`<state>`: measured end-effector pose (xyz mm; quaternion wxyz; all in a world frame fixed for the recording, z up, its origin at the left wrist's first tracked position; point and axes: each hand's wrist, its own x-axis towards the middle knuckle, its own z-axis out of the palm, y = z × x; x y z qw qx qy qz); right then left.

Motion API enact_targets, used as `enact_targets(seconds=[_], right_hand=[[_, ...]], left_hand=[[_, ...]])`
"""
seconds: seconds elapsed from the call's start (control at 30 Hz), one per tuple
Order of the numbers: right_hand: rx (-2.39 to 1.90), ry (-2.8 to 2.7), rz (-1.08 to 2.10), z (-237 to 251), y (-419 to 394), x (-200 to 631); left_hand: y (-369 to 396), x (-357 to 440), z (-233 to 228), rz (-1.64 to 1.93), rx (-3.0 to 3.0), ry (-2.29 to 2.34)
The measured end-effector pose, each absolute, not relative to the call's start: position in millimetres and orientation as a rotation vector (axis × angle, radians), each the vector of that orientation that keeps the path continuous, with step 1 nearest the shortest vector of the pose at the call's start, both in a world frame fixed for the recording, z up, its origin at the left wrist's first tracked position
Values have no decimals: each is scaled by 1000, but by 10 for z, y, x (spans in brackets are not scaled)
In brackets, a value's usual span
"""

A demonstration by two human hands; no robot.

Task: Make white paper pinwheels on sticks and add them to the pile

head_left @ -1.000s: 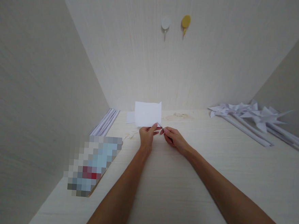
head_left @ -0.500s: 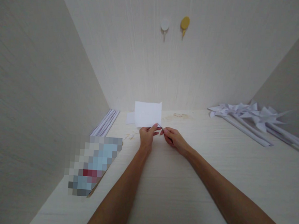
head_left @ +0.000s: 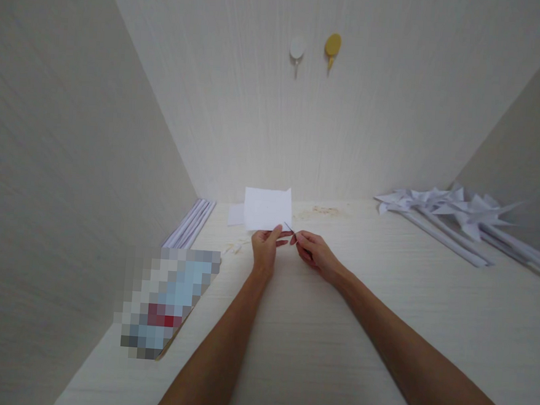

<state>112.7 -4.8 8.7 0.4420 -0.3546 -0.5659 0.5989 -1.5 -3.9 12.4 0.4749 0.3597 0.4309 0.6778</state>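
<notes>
My left hand (head_left: 265, 247) pinches the lower edge of a white sheet of paper (head_left: 268, 208) and holds it upright above the pale wooden desk (head_left: 335, 330). My right hand (head_left: 315, 252) is beside it, fingers closed on a thin dark tool, probably small scissors (head_left: 290, 229), whose tip meets the paper's lower right corner. The tool is mostly hidden by my fingers. A smaller white scrap (head_left: 236, 214) lies on the desk behind the sheet.
Several white paper pinwheels on paper sticks (head_left: 458, 219) lie at the right. A stack of white sheets (head_left: 189, 223) rests against the left wall, with a blurred-out flat object (head_left: 167, 300) in front. Paper snippets (head_left: 237, 246) lie near my left hand. Two hooks (head_left: 315, 47) hang on the back wall.
Almost nothing has changed. The paper and both hands sit slightly lower in the picture, and the thin tool tip shows a little more clearly at the paper's corner.
</notes>
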Motion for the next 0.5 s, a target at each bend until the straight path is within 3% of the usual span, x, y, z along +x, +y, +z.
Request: enact_targets(seconds=[0.5], right_hand=[[-888,-1428,1482,70,-33,1136]], left_hand=[[-25,-16,109,1695,867,1088]])
